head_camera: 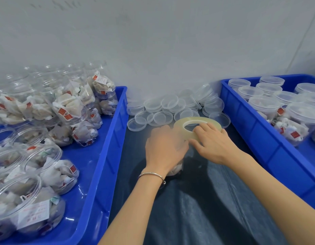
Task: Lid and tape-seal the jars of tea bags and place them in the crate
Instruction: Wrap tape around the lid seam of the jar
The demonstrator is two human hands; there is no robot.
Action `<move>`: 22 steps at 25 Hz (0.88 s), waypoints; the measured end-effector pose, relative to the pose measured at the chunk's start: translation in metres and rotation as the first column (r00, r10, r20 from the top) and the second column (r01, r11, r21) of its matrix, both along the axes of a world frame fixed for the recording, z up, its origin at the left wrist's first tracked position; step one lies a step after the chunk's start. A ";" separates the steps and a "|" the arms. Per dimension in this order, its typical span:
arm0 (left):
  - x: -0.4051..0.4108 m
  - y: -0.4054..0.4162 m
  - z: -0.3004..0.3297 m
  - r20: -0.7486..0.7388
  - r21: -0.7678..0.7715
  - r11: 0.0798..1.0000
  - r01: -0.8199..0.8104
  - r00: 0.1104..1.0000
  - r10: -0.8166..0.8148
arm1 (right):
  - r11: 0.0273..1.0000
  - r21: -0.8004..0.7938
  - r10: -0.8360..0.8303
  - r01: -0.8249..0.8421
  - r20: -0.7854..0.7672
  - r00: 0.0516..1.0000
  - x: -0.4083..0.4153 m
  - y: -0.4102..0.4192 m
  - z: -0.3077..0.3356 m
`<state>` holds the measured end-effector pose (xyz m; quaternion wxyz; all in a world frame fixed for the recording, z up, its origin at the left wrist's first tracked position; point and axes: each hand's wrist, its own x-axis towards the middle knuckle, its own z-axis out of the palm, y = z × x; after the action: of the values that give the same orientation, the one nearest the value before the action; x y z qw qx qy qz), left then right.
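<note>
Head view, single frame. Left hand [164, 147] is cupped over the top of a clear jar [176, 169] standing on the dark sheet [197, 200] between the two crates; its fingers curl down around the lid end, so only the jar's lower body, with pale tea bags inside, shows below the palm. A thin metal bangle [152, 175] sits on that wrist. Right hand [212, 142] lies just right of the jar and touches the left hand's fingertips; its fingers are curled over the near rim of a roll of clear tape [197, 127], gripping it. The roll is tilted, its open core facing up and away, directly behind and above the jar top. Whether a tape strip already runs to the jar: cannot tell, as the area is blurred. Behind the roll, a loose heap of clear lids [171, 110] lies against the wall. Left blue crate [107, 156] holds open jars stuffed with tea bags, some upright, some on their sides. Right blue crate [259, 135] holds lidded jars standing together at its far end.
</note>
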<state>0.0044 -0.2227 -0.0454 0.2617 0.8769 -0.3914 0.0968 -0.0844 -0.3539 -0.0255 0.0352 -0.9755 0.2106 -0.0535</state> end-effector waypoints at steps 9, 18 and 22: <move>0.015 -0.021 0.011 -0.161 -0.019 1.000 -0.015 0.987 0.012 | 0.958 -0.189 -0.209 0.214 0.049 0.977 0.006 0.022 0.002; 0.032 -0.030 0.015 -0.203 -0.076 0.992 0.101 0.972 -0.114 | 0.907 -0.119 -0.391 0.403 0.113 0.913 0.011 0.038 0.003; 0.032 -0.030 0.013 -0.173 -0.104 0.985 0.137 0.973 -0.153 | 0.894 -0.127 -0.415 0.430 0.125 0.901 0.009 0.043 0.005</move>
<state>0.0363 -0.2527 -0.0323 0.3420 0.8382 -0.4245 0.0156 -0.0758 -0.3105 -0.0208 -0.0414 -0.9026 0.4109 -0.1217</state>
